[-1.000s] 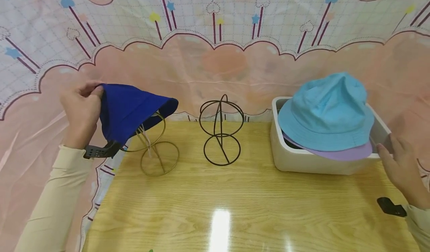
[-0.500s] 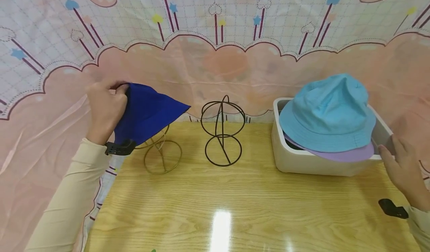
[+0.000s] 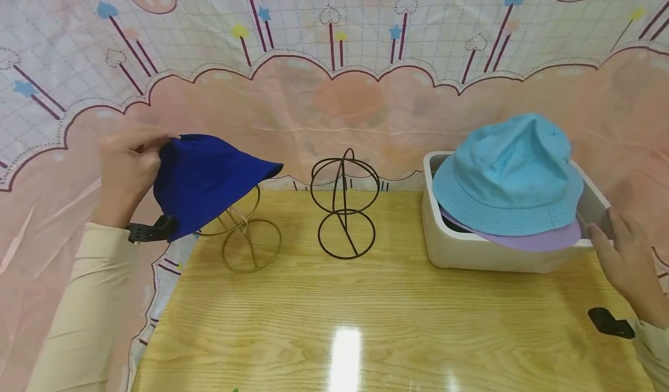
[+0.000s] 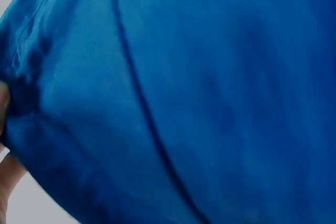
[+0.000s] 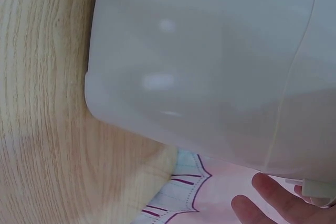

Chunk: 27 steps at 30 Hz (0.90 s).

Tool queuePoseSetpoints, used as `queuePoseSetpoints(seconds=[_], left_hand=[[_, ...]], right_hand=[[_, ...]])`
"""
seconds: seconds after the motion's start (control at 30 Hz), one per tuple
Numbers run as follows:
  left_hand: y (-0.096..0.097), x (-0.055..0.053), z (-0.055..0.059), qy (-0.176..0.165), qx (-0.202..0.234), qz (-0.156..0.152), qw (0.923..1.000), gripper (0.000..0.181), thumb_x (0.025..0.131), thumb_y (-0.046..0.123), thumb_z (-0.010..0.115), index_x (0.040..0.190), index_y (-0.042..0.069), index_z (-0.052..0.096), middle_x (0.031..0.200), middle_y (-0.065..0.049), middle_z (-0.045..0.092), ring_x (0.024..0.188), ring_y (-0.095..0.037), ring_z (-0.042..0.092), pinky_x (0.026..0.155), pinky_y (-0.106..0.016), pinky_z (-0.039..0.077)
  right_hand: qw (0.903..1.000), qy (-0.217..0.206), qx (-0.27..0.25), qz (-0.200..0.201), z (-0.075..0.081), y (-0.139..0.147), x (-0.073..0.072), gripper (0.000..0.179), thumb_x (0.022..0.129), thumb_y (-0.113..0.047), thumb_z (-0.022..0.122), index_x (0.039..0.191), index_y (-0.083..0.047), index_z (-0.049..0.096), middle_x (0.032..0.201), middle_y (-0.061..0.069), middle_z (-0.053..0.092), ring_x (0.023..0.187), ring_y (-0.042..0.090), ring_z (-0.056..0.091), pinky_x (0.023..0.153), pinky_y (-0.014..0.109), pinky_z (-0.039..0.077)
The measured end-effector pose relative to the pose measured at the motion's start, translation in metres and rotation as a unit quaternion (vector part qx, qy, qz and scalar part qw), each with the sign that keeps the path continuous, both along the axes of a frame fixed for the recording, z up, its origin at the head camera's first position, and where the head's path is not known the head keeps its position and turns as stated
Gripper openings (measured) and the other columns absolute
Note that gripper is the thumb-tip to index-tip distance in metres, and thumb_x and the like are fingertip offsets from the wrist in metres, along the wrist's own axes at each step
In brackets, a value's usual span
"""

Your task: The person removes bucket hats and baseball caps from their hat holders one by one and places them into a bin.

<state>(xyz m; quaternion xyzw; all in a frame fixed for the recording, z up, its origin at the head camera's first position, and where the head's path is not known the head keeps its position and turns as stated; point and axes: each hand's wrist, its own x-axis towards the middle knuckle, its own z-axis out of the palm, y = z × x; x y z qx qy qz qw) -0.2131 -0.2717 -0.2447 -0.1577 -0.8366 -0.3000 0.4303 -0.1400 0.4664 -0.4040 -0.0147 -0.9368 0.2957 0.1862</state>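
My left hand [image 3: 130, 162] pinches the edge of a blue hat [image 3: 206, 180] at its upper left. The hat hangs tilted by the top of a gold wire hat stand [image 3: 252, 247] and hides part of it; whether they touch I cannot tell. Blue cloth [image 4: 173, 77] with a seam fills most of the left wrist view. At the right, my right hand [image 3: 624, 261] touches the front right corner of a white bin [image 3: 486, 255], its fingers fairly straight. A light blue bucket hat [image 3: 512, 177] lies in the bin over a lilac hat [image 3: 543, 240].
A black wire hat stand [image 3: 346, 209] stands mid-table, between the gold stand and the bin. The wooden table [image 3: 418, 322] ends at the left beside a patterned pink cloth [image 3: 355, 101], which also hangs behind it.
My left hand moved the blue hat to the right, then back left, and the hat's near brim tipped downward. The right hand and the bin stayed put.
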Motion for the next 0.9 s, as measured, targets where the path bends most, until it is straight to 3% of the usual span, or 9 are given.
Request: queuePoseSetpoints(seconds=[0.17, 0.3, 0.4, 0.6, 0.77, 0.9], left_hand=[[-0.006, 0.010, 0.009, -0.028, 0.080, 0.005, 0.9964, 0.015, 0.085, -0.006, 0.059, 0.081, -0.009, 0.072, 0.079, 0.024, 0.063, 0.076, 0.004, 0.055, 0.073, -0.012, 0.039], [-0.006, 0.013, 0.014, -0.026, 0.099, 0.021, 0.9946, 0.013, 0.085, -0.004, 0.061, 0.084, -0.007, 0.073, 0.080, 0.021, 0.065, 0.079, 0.003, 0.057, 0.075, -0.012, 0.041], [-0.013, 0.008, 0.012, -0.048, 0.108, 0.062, 0.9911, 0.015, 0.087, -0.001, 0.061, 0.087, 0.000, 0.076, 0.079, 0.023, 0.064, 0.077, 0.004, 0.057, 0.073, -0.012, 0.040], [-0.029, 0.006, 0.006, -0.133, 0.182, 0.111, 0.9679, 0.024, 0.086, -0.002, 0.060, 0.096, 0.011, 0.077, 0.083, 0.020, 0.063, 0.069, 0.002, 0.054, 0.066, -0.014, 0.039], [-0.044, 0.003, -0.004, -0.170, 0.153, 0.134, 0.9643, 0.017, 0.088, 0.005, 0.063, 0.099, 0.006, 0.076, 0.073, 0.029, 0.058, 0.073, 0.002, 0.050, 0.066, -0.014, 0.035], [-0.052, 0.004, -0.005, -0.177, 0.130, 0.154, 0.9633, 0.018, 0.089, 0.011, 0.063, 0.102, 0.004, 0.074, 0.069, 0.035, 0.053, 0.074, 0.005, 0.049, 0.068, -0.013, 0.033]], right_hand=[[1.0000, -0.002, 0.001, -0.003, 0.002, -0.003, -0.001, 0.060, 0.097, -0.014, 0.039, 0.144, 0.012, 0.013, 0.140, 0.043, 0.018, 0.114, 0.059, 0.023, 0.080, 0.073, 0.024], [1.0000, -0.004, 0.005, -0.006, 0.001, -0.004, -0.001, 0.060, 0.097, -0.015, 0.039, 0.144, 0.013, 0.012, 0.140, 0.043, 0.018, 0.110, 0.058, 0.026, 0.077, 0.072, 0.026], [0.9999, -0.003, 0.005, -0.008, 0.001, -0.003, 0.000, 0.060, 0.098, -0.015, 0.039, 0.144, 0.013, 0.012, 0.140, 0.043, 0.018, 0.111, 0.058, 0.026, 0.077, 0.072, 0.026], [1.0000, 0.002, -0.001, -0.007, 0.001, -0.004, -0.002, 0.060, 0.097, -0.015, 0.039, 0.143, 0.014, 0.015, 0.139, 0.043, 0.020, 0.113, 0.059, 0.026, 0.080, 0.073, 0.026], [0.9998, -0.007, 0.010, -0.013, 0.001, -0.004, -0.001, 0.061, 0.097, -0.016, 0.038, 0.144, 0.013, 0.013, 0.138, 0.045, 0.019, 0.106, 0.058, 0.028, 0.073, 0.073, 0.028], [0.9998, -0.013, 0.008, -0.013, 0.002, -0.004, 0.000, 0.061, 0.098, -0.016, 0.038, 0.145, 0.012, 0.011, 0.139, 0.044, 0.017, 0.106, 0.058, 0.027, 0.072, 0.073, 0.028]])
